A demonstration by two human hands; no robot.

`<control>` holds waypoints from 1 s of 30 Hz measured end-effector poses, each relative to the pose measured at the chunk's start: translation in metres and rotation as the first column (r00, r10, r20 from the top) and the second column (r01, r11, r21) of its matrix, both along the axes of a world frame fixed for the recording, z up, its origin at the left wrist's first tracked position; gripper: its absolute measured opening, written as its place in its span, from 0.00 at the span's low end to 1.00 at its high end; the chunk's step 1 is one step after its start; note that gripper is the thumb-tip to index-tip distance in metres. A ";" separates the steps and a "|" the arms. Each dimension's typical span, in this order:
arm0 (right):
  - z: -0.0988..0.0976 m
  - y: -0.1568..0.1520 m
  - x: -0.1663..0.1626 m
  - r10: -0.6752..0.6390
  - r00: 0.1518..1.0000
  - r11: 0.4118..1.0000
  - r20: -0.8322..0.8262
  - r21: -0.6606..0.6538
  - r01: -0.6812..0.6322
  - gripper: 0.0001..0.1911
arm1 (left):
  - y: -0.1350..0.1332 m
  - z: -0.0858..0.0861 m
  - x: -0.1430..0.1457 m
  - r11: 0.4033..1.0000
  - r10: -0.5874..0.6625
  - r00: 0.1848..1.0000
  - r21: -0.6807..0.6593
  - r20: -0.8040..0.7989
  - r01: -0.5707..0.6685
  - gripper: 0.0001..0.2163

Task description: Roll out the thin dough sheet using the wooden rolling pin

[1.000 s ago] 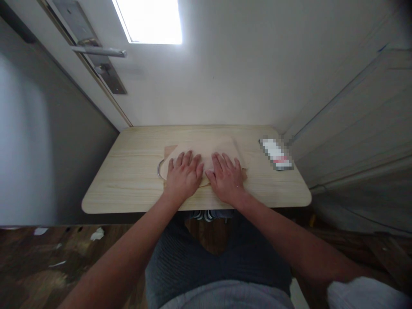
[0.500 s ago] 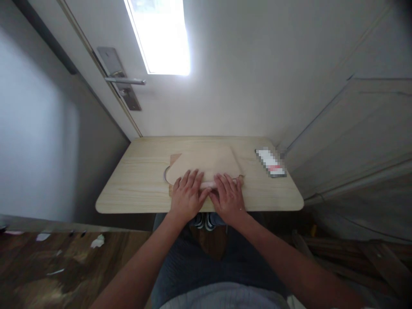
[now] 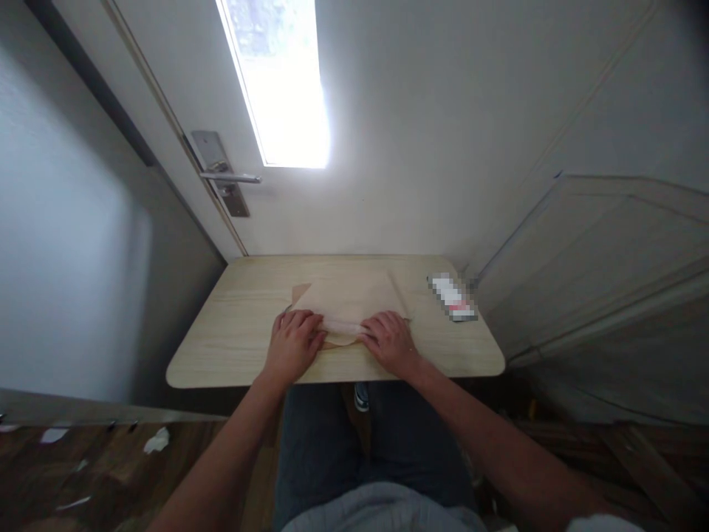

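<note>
A flat beige sheet (image 3: pixel 348 294) lies on the small table, its far corners cut at a slant. Across its near part runs a pale, rounded roll (image 3: pixel 340 326); whether this is a fold of the sheet or a separate piece I cannot tell. My left hand (image 3: pixel 295 341) has its fingers curled over the roll's left end. At the right end, my right hand (image 3: pixel 391 340) is closed over it in the same way. The stretch between the hands is visible, while both ends are hidden under my fingers. A browner corner (image 3: pixel 300 292) shows beneath the sheet's left side.
The light wooden table (image 3: pixel 221 340) stands against a white door with a lever handle (image 3: pixel 233 178) and a bright window pane (image 3: pixel 288 96). A phone-like, blurred-out object (image 3: pixel 453 297) lies at the table's right. White scraps (image 3: pixel 157 440) litter the floor at left.
My hands have moved apart, the left one leftward, baring more of the roll between them. Their fingers have gone from lying flat to curling over it. The camera view has tilted up.
</note>
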State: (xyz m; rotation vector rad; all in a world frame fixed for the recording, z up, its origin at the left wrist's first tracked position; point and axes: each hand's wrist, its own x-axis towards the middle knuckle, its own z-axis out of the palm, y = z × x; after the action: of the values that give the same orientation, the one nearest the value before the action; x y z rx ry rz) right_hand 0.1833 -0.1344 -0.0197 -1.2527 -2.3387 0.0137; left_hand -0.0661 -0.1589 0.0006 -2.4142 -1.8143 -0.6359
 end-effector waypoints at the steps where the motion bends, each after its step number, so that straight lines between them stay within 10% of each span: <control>1: 0.001 0.002 0.000 0.022 1.000 1.000 0.011 -0.010 -0.022 0.14 | 0.003 0.001 -0.003 0.999 -0.035 0.999 -0.017 -0.013 0.035 0.13; 18: 0.027 0.124 -0.048 0.033 0.997 0.953 0.072 -0.302 -0.010 0.16 | 0.101 0.008 -0.061 0.984 -0.007 1.000 -0.180 -0.031 0.001 0.16; 30: 0.011 0.129 -0.072 -0.201 0.962 0.939 0.187 -0.242 0.244 0.28 | 0.173 -0.002 -0.015 0.985 0.030 0.999 -0.167 -0.026 -0.034 0.21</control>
State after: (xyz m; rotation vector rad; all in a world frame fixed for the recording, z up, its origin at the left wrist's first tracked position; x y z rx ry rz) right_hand 0.1115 -0.0052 -0.0089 -1.7028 -2.3708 0.1597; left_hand -0.0808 0.0144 -0.0010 -2.4769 -1.9678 -0.4681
